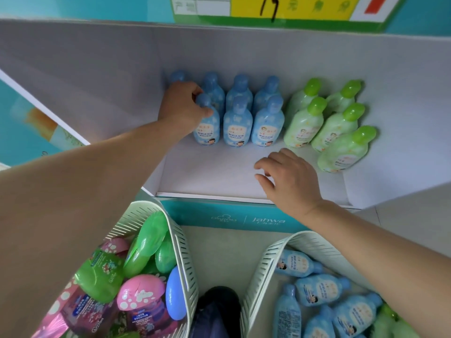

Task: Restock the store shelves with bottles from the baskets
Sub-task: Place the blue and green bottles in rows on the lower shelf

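left hand [181, 106] outstretched, curled round blue bottle [207, 129]; right hand [290, 181] palm down, fingers loosely spread.

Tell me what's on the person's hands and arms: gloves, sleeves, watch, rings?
Nothing worn that shows. The left hand and right hand are bare, without gloves or rings. The left forearm and right forearm are bare too, with no watch, bracelet or sleeve cuff visible.

Yellow sign [317, 8] with black numerals
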The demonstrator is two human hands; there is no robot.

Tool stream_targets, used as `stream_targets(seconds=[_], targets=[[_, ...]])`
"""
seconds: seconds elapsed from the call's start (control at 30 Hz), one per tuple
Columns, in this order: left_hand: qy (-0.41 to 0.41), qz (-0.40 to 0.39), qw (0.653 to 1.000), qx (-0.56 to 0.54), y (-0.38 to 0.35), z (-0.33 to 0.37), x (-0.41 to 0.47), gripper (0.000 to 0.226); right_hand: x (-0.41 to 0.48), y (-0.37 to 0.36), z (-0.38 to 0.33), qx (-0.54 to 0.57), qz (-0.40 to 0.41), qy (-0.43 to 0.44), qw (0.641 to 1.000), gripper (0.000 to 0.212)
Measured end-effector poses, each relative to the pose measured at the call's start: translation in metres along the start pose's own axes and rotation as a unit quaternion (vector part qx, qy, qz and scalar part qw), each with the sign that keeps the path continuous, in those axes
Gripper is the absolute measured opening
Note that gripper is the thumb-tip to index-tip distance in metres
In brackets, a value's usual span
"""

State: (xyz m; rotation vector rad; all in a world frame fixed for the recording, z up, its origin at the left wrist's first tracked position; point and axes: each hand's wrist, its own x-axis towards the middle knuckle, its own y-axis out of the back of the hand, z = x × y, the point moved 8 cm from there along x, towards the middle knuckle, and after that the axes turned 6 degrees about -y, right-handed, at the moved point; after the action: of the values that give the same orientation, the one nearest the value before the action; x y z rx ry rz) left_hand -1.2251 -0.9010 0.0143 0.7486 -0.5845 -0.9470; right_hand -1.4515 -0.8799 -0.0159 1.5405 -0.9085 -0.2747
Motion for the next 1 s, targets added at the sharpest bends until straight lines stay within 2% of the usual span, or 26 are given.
stream_targets(seconds=[0.17,0.23,0.33,0.37,0.4,0.47,0.6,0.7,0.8,0.87,1.0], targets=[[-0.019,0.000,0.999,0.031,0.001,0.003,-0.009,0.048,-0.022,0.001,0.014,0.009,-0.014,-0.018,1.000,0.015],[-0.018,0.032,0.998,0.052,0.004,0.006,-0.015,0.053,-0.033,0.007,0.025,0.012,-0.018,-0.029,0.999,0.015],[-0.047,0.089,0.994,0.036,0.007,0.032,-0.036,0.045,-0.053,0.021,0.041,0.007,-0.024,-0.044,0.999,0.010],[-0.067,0.087,0.994,0.021,0.004,0.045,-0.046,0.042,-0.063,0.027,0.047,-0.004,-0.020,-0.048,0.999,0.004],[-0.085,0.076,0.993,0.004,-0.003,0.059,-0.058,0.039,-0.073,0.033,0.052,-0.015,-0.021,-0.060,0.998,0.007],[-0.111,0.033,0.993,-0.027,-0.020,0.085,-0.084,0.031,-0.097,0.043,0.061,-0.030,-0.024,-0.087,0.995,0.020],[-0.181,-0.073,0.980,-0.045,-0.065,0.131,-0.143,0.015,-0.155,0.049,0.080,-0.032,-0.068,-0.133,0.988,0.026],[-0.224,-0.167,0.960,-0.016,-0.106,0.156,-0.188,0.013,-0.199,0.045,0.101,-0.047,-0.114,-0.173,0.977,0.025],[-0.222,-0.279,0.934,0.025,-0.153,0.166,-0.225,0.016,-0.233,0.036,0.115,-0.066,-0.172,-0.192,0.964,0.029],[-0.242,-0.332,0.909,0.067,-0.183,0.169,-0.245,0.019,-0.251,0.026,0.122,-0.098,-0.217,-0.182,0.954,0.026],[-0.250,-0.415,0.867,0.116,-0.239,0.158,-0.273,0.025,-0.287,-0.001,0.137,-0.090,-0.290,-0.231,0.925,0.009]])
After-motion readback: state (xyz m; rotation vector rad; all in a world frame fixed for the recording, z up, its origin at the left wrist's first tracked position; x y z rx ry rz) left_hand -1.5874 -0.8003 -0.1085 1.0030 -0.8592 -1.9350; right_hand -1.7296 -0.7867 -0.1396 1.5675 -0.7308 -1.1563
